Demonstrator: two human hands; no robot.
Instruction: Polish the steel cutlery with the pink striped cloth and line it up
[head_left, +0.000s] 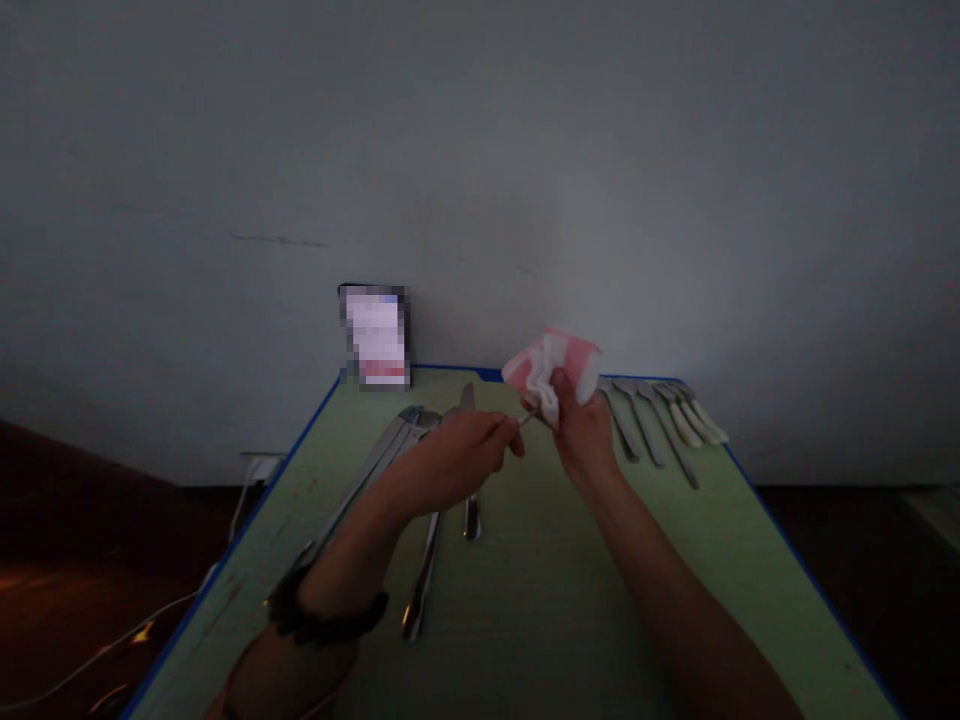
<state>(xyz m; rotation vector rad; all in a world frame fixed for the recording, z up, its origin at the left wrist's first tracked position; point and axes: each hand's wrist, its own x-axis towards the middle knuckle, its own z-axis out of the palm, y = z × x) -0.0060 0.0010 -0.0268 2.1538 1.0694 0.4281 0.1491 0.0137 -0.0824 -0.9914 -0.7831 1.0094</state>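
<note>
fingers [508, 432] of the left hand [461, 450] pinch a thin utensil [527, 418] at the centre of the frame, its other end hidden where the right hand [589, 440] grips a pink-and-white cloth [577, 362], so a snag there could tug it loose onto the bench [555, 600].

Your left hand [469, 450] pinched a thin rod [528, 418] that met the pink-and-white cloth [553, 368] in your right hand [586, 432]. Around the desk [540, 590], a phone [381, 335] leaned at eleven o'clock, metal cutlery [369, 462] lay at ten, and pale-handled utensils [688, 420] at two.
</note>
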